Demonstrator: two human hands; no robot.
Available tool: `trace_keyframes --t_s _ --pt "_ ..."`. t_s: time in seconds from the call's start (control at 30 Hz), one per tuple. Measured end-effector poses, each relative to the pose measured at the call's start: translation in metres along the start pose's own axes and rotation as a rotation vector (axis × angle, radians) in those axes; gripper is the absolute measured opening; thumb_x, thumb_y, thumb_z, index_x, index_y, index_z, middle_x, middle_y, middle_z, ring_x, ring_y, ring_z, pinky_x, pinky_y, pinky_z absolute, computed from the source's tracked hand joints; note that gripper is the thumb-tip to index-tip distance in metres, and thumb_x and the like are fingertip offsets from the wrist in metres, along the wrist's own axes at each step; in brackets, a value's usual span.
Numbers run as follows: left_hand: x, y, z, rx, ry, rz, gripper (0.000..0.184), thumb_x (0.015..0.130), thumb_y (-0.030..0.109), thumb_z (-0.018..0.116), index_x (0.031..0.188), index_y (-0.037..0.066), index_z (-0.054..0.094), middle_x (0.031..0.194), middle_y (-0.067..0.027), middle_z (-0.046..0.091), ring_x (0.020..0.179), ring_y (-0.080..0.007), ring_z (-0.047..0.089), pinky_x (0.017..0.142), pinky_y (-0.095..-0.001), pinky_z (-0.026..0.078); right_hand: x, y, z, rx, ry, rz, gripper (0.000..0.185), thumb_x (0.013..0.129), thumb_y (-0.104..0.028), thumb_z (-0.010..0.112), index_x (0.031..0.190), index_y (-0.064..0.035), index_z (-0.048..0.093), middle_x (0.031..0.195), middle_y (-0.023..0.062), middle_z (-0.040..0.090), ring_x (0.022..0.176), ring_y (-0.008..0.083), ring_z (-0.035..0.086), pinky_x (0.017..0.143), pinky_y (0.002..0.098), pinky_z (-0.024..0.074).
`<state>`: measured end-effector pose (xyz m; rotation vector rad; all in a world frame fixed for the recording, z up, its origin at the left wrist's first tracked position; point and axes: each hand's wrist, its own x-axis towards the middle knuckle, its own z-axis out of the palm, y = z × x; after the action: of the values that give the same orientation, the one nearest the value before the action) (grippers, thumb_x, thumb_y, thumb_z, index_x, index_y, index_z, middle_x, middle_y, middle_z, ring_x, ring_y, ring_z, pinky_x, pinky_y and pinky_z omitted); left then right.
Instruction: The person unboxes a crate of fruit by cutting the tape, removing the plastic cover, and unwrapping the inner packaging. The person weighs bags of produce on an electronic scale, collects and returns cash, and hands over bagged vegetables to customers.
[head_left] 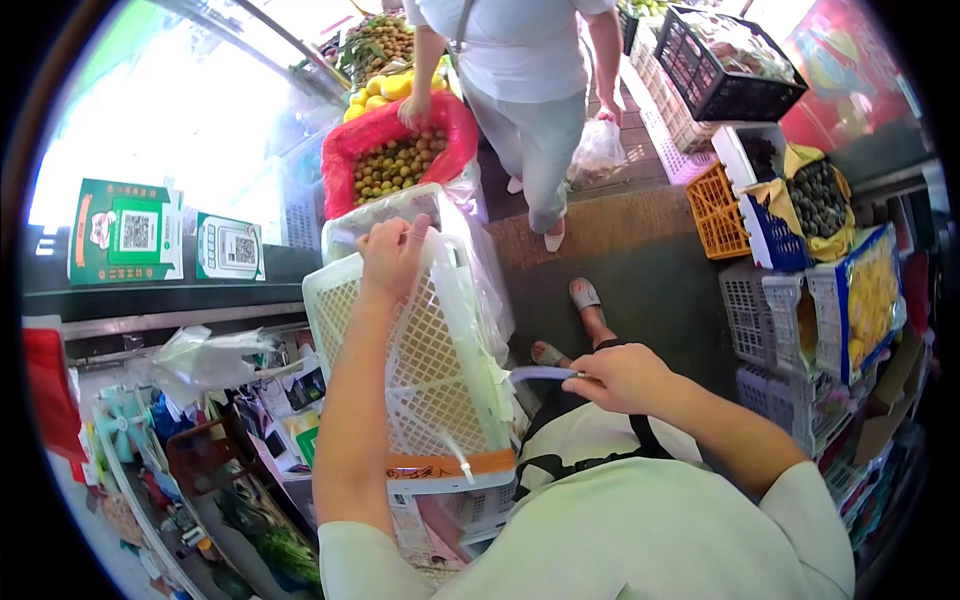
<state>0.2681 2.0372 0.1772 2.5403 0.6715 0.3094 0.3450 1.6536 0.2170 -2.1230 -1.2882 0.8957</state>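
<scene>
Head view showed the right hand [630, 379] closed round a knife [543, 373]; a slip might gouge the crate [437, 375]. The left hand [393, 262] touched the crate, its grip impossible to tell.

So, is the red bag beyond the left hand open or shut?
Open: the red bag is spread wide at the mouth, with round fruit showing inside.

wearer's hands [393, 258] [625, 378]: 2 | knives [545, 374]: 1 | QR-code signs [135, 228] [230, 247]: 2 | orange crates [717, 212]: 1 | red fruit liners [340, 165]: 1 | other people [520, 45]: 1 | their carried bags [598, 155]: 1
</scene>
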Motion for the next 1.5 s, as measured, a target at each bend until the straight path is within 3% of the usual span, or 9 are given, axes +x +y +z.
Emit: trace_keyframes --t_s 0.1,0.73,0.87,1.03,1.07,1.17,1.27,1.4,1.5 --pt "-0.003 0.007 -0.011 -0.019 0.020 0.014 0.057 0.101 0.055 0.050 0.076 0.005 0.063 0.077 -0.0108 0.062 0.084 -0.0299 0.057 0.093 -0.0429 0.034 -0.010 0.004 0.011 -0.015 -0.287 0.005 0.031 0.097 -0.039 0.060 0.097 -0.0147 0.078 0.076 0.0118 0.071 0.072 0.0332 0.069 0.067 0.0449 0.0545" --pt "0.012 -0.017 -0.034 -0.051 0.201 -0.084 0.078 0.103 0.066 0.034 0.070 -0.001 0.056 0.060 -0.0093 0.051 0.059 -0.0211 0.048 0.061 -0.0405 0.040 -0.064 -0.006 0.102 -0.078 -0.516 -0.147 0.030 0.091 -0.032 0.058 0.083 -0.0077 0.074 0.071 0.0165 0.069 0.066 0.0395 0.068 0.065 0.0481 0.0551" --pt "0.007 0.006 -0.111 -0.400 0.242 -0.284 0.073 0.104 0.066 0.030 0.058 0.011 0.044 0.056 0.0019 0.039 0.055 -0.0158 0.036 0.055 -0.0360 0.031 -0.113 0.004 0.060 0.093 -0.095 -0.025 0.025 0.092 -0.037 0.064 0.090 -0.0151 0.077 0.070 0.0106 0.069 0.062 0.0321 0.067 0.059 0.0455 0.0538" --pt "-0.026 -0.010 -0.197 -0.964 0.174 -0.266 0.071 0.099 0.073 0.038 0.076 0.009 0.058 0.101 -0.0140 0.065 0.105 -0.0236 0.055 0.104 -0.0367 0.036 -0.087 0.020 0.056 0.093 -0.138 -0.052 0.028 0.098 -0.037 0.062 0.106 -0.0131 0.075 0.081 0.0085 0.071 0.074 0.0295 0.069 0.067 0.0411 0.0541" --pt "-0.032 -0.040 -0.225 -1.160 0.040 -0.311 0.072 0.100 0.072 0.037 0.101 0.006 0.066 0.122 -0.0118 0.064 0.112 -0.0232 0.055 0.105 -0.0367 0.039 -0.083 0.014 0.059 0.074 -0.142 -0.087 0.028 0.098 -0.037 0.062 0.106 -0.0131 0.075 0.081 0.0085 0.071 0.074 0.0295 0.069 0.067 0.0411 0.0541" --pt "-0.075 -0.007 -0.263 -0.956 -0.049 -0.501 0.064 0.097 0.053 0.059 0.147 0.016 0.047 0.141 -0.0084 0.051 0.121 -0.0209 0.053 0.096 -0.0337 0.046 -0.058 -0.021 0.051 0.382 -0.167 -0.013 0.031 0.097 -0.034 0.066 0.116 -0.0100 0.073 0.077 0.0113 0.066 0.069 0.0258 0.064 0.067 0.0372 0.0508" --pt "-0.103 0.024 -0.283 -0.606 -0.255 -0.569 0.064 0.091 0.015 0.067 0.148 0.005 0.041 0.134 -0.0117 0.057 0.118 -0.0201 0.057 0.098 -0.0350 0.048 -0.025 -0.031 0.069 0.371 -0.075 -0.265 0.037 0.096 -0.027 0.068 0.127 -0.0077 0.066 0.081 0.0108 0.062 0.071 0.0232 0.059 0.069 0.0355 0.0489" --pt "-0.156 0.046 -0.297 -0.513 -0.138 -0.650 0.063 0.091 0.008 0.068 0.148 0.000 0.041 0.119 -0.0107 0.068 0.103 -0.0193 0.067 0.090 -0.0350 0.054 0.015 -0.063 0.052 0.368 -0.143 -0.316 0.044 0.095 -0.020 0.068 0.135 -0.0047 0.058 0.085 0.0092 0.058 0.074 0.0216 0.057 0.070 0.0340 0.0480" --pt "-0.205 0.064 -0.298 0.000 -0.040 -0.586 0.034 0.091 0.021 0.070 0.114 -0.004 0.065 0.093 -0.0223 0.072 0.090 -0.0325 0.072 0.080 -0.0429 0.054 0.048 -0.081 0.047 0.307 -0.115 -0.251 0.046 0.095 -0.017 0.066 0.137 -0.0025 0.054 0.085 0.0116 0.055 0.079 0.0246 0.060 0.074 0.0365 0.0499"
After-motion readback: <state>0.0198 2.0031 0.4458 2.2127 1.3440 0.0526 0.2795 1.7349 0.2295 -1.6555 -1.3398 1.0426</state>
